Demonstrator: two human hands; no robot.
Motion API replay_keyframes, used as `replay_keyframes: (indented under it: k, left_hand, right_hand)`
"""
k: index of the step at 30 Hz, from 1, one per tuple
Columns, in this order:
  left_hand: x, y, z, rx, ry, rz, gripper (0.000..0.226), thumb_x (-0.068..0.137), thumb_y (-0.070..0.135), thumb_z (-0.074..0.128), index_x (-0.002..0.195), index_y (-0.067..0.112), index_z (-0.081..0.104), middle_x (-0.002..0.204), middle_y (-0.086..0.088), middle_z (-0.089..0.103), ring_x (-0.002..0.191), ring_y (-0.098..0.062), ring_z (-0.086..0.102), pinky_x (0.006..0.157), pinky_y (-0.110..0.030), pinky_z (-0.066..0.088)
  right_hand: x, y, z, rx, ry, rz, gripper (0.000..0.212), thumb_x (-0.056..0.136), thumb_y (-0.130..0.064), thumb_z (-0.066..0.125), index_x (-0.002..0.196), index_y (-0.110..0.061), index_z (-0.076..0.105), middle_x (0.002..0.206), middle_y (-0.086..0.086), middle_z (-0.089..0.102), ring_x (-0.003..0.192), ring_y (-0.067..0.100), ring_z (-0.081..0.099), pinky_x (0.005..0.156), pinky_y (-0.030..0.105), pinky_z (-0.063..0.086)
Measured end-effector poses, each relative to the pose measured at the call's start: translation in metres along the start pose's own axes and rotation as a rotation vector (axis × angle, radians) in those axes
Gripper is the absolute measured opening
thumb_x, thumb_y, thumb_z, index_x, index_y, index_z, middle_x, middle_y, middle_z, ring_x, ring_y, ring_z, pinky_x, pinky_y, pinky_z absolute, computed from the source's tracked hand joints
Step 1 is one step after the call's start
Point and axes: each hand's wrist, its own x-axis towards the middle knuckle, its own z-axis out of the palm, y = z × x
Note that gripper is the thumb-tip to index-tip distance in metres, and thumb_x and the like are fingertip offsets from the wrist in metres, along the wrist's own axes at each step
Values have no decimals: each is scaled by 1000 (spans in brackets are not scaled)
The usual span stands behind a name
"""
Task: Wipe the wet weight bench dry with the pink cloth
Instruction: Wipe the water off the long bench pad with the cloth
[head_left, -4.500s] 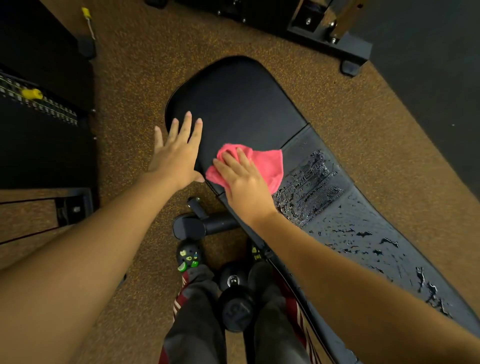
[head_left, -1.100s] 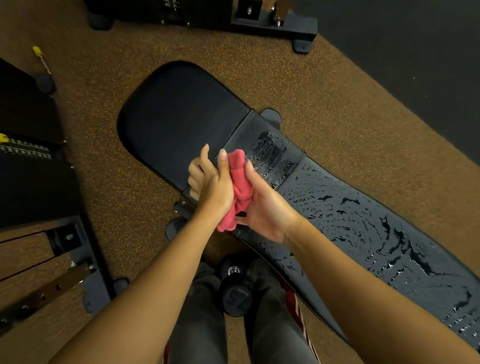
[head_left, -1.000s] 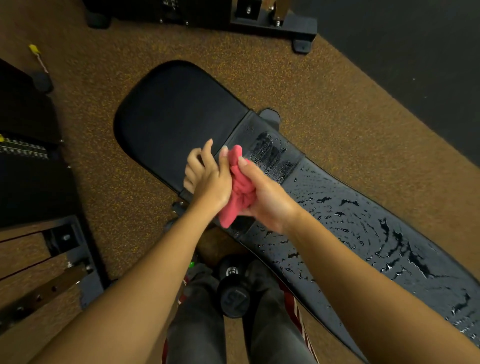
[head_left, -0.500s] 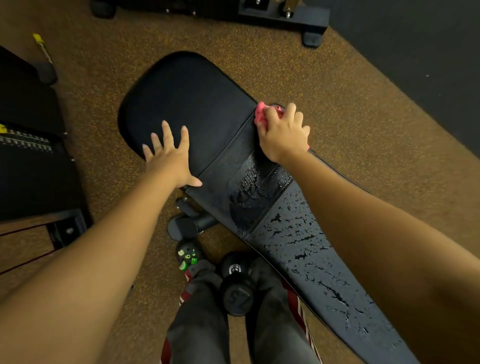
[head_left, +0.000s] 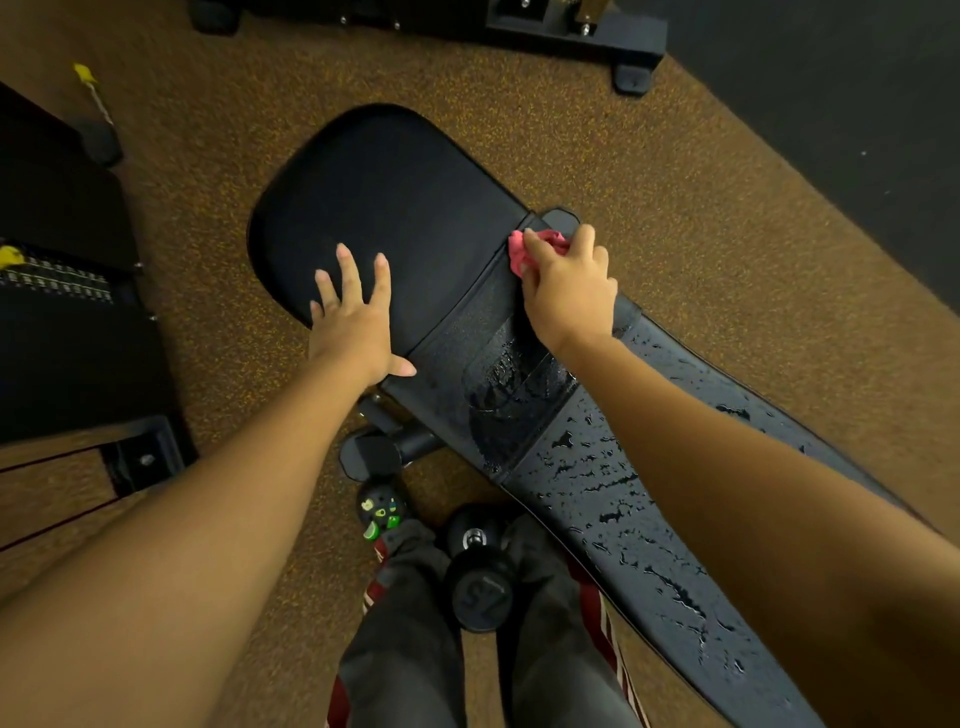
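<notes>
Right hand (head_left: 569, 291) is curled over the bunched pink cloth (head_left: 535, 247), pressing it down at the far edge of the bench (head_left: 467, 322), right by the seam. Left hand (head_left: 353, 322) lies flat, fingers spread, holding nothing, braced on the dry seat pad (head_left: 395, 208). The danger: the cloth looks balled tight, maybe soaked, hard to tell, so a pass could smear the puddles (head_left: 597, 478) rather than lift them.

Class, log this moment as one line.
left hand: flat on seat | right hand: grips cloth at seat edge | backrest: wet
</notes>
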Motion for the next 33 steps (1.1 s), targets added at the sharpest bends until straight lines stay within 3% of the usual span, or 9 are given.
replay_keyframes:
  k: [5,13,15,20,24,29,33]
  left_hand:
    - [-1,-3,0,-24,11,11,119,75,41,72,146,22,-21,150,-14,-32,141,-39,-16,115,-48,6]
    - [-1,-5,2,-57,22,27,119,74,39,73,146,23,-20,150,-13,-32,141,-38,-17,115,-48,4]
    - [-1,-5,2,-66,20,24,119,74,39,74,146,24,-20,150,-12,-33,141,-37,-18,115,-48,3]
    - [-1,-6,-1,-85,15,23,119,73,38,75,147,25,-17,151,-11,-32,142,-37,-17,115,-48,5]
    - [0,-10,-5,-89,-14,50,117,74,40,74,148,25,-16,151,-11,-31,142,-38,-16,115,-50,7]
    - [1,-11,-8,-103,-42,67,98,86,49,57,148,24,-14,151,-13,-31,141,-40,-16,114,-52,6]
    - [3,-8,-10,-148,-55,24,77,96,44,42,149,26,-11,152,-9,-31,141,-36,-18,115,-50,3]
  right_hand:
    - [-23,1,3,-71,-32,-257,40,98,-36,40,138,-32,44,122,15,42,105,36,45,80,48,46]
    - [6,2,0,55,72,-21,36,97,-40,42,130,-33,54,122,14,42,107,36,46,79,48,50]
    - [-8,-4,8,74,66,-32,36,97,-36,45,132,-33,51,123,16,42,106,38,46,78,50,50]
    - [-40,-9,18,11,47,-281,35,95,-33,49,129,-31,55,112,18,48,91,37,52,67,46,52]
    - [-3,11,4,3,85,-98,35,97,-40,44,131,-35,51,120,14,44,103,36,49,79,45,51]
    - [-10,-1,8,52,86,-11,37,97,-38,43,133,-34,50,123,14,41,106,35,47,79,47,51]
    - [-49,-16,21,65,46,-227,34,95,-34,49,128,-33,54,113,18,47,91,37,53,67,44,51]
